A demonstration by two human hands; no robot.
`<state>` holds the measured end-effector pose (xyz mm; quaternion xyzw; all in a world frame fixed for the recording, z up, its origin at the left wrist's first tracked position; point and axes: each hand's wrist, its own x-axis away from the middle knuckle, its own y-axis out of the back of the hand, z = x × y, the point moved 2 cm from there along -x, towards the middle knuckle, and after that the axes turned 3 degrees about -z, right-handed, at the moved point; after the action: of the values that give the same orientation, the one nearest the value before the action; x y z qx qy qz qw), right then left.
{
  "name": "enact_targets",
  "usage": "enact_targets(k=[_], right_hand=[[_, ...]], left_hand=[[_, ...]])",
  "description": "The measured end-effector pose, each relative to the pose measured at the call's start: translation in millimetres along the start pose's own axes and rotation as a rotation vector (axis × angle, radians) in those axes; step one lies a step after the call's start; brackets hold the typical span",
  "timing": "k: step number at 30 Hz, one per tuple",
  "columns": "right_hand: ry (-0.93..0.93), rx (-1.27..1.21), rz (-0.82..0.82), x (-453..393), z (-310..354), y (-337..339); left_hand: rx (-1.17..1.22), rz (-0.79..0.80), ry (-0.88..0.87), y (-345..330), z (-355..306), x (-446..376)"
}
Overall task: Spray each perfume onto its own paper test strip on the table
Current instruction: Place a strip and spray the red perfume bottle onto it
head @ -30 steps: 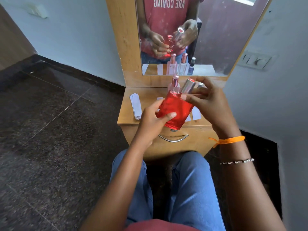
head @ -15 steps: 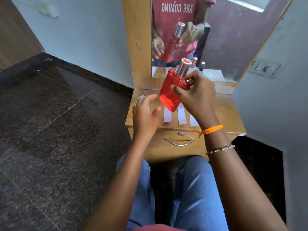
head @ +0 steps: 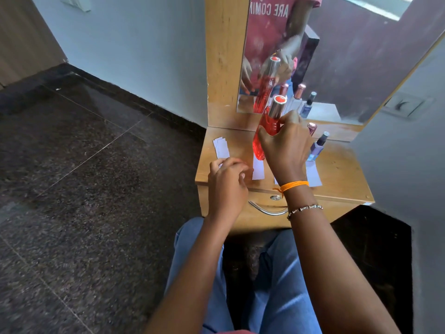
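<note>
Head camera view, looking down at a small wooden counter [head: 337, 169] with a mirror [head: 337, 56] behind it, set in a corner above a dark stone floor [head: 84, 189]. At the left of the counter lies a small stack of white paper strips [head: 221, 147]. Just below it in the frame, the left hand [head: 227, 183] hovers over the counter's front left edge, its fingers [head: 237, 165] loosely curled inward and holding nothing that can be seen.

Right of that hand, a single white test strip [head: 258, 169] lies flat on the counter. Directly above its far end, the right hand [head: 286, 148] grips a red perfume bottle [head: 265, 131] with a silver cap topped in red, the fingers wrapped around the bottle's upper body. The bottle is tilted, its base low over the strip; whether it touches the paper cannot be told. An orange thread [head: 294, 185] and a beaded bracelet [head: 304, 209] circle the right wrist.

Further right, partly hidden behind the hand, a pink-capped bottle [head: 312, 128] and a blue bottle with a dark cap [head: 318, 147] stand near the back of the counter. Another white strip [head: 313, 175] lies in front of the blue bottle. At the bottom of the frame are the person's knees in blue jeans [head: 284, 285].
</note>
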<state>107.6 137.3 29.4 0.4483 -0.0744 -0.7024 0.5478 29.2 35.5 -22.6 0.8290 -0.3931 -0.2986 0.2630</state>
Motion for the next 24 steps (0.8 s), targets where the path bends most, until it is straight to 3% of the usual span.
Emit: enact_targets(k=[24], right_hand=[[0.009, 0.192, 0.063, 14, 1, -7]], left_hand=[[0.099, 0.008, 0.073, 2, 9, -1]])
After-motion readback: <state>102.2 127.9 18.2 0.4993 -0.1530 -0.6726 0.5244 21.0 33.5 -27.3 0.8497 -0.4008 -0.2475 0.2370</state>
